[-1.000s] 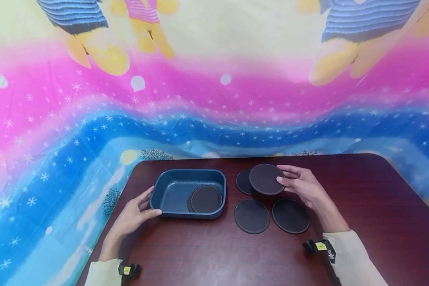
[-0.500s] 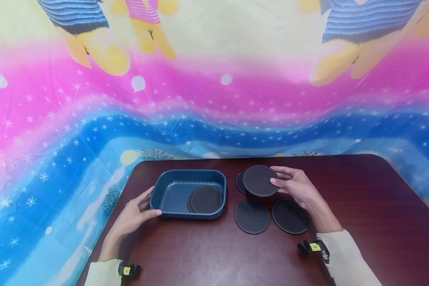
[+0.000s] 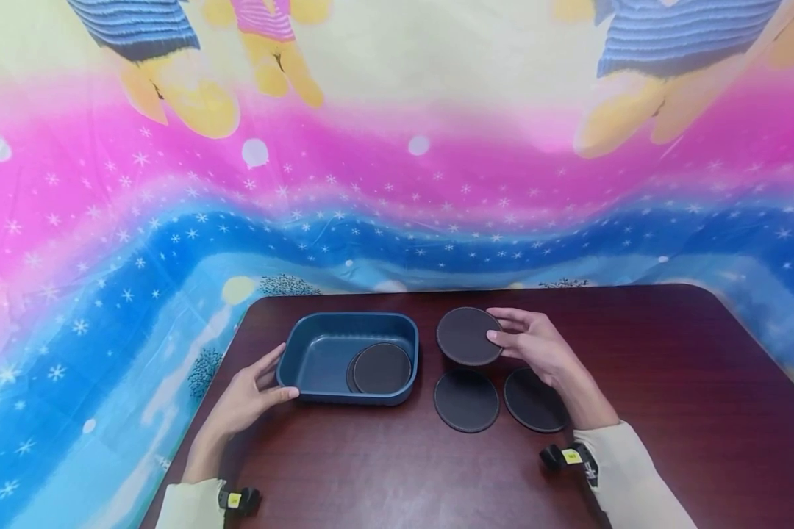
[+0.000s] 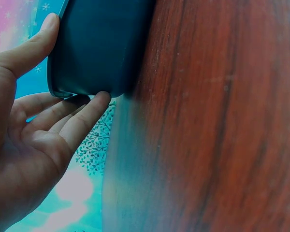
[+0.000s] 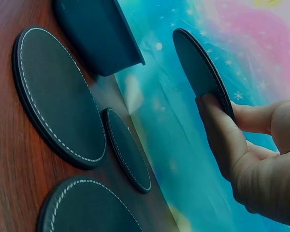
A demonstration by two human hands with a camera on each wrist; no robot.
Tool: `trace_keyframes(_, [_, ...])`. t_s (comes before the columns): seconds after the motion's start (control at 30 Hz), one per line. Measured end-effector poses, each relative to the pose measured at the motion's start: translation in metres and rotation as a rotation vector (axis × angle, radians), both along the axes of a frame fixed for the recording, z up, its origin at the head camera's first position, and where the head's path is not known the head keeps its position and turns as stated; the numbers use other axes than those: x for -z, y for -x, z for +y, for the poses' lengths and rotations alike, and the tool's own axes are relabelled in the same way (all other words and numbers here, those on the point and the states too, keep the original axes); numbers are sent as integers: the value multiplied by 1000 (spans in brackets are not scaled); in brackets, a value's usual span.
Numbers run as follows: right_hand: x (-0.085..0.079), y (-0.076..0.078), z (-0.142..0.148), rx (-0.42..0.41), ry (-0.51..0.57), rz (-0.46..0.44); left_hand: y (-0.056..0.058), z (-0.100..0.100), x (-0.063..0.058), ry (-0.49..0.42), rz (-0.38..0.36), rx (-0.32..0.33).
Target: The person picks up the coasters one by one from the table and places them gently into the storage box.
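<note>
My right hand [image 3: 536, 342] pinches a round dark coaster [image 3: 468, 336] at its right edge, thumb on top and fingers beneath. In the right wrist view the held coaster [image 5: 198, 67] hangs above the table. Three other stitched coasters lie under and near it: one in front [image 3: 466, 400], one front right [image 3: 536, 400], partly behind my wrist, and a farther one [image 5: 128, 150], hidden in the head view. At left, my left hand [image 3: 248, 397] holds the end of a dark blue rectangular box [image 3: 348, 397], its thumb [image 4: 48, 31] at the rim. Inside, overlapping coasters [image 3: 382, 369] lie at the right.
The dark red wooden table [image 3: 397, 470] ends at a rounded back edge close behind the box and coasters. A colourful printed cloth [image 3: 397, 184] hangs behind it. Both wrists carry small black cameras.
My right hand has moved left with its coaster, which now covers the back-left coaster in the head view. The left hand and box stay in place.
</note>
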State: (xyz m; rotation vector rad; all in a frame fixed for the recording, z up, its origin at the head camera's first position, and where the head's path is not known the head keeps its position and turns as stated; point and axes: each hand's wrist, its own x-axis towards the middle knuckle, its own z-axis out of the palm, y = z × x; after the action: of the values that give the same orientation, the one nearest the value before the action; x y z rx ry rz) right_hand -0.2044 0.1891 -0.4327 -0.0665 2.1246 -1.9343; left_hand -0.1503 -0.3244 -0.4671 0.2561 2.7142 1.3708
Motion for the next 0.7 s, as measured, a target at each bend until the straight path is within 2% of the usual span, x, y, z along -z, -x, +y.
trace_keyframes(0.47, [3,0,-21,5,11,5,0,0,2,14,-13,-15])
trace_keyframes(0.7, [4,2,-34,21,59,2,2,-1,5,9,-12,-19])
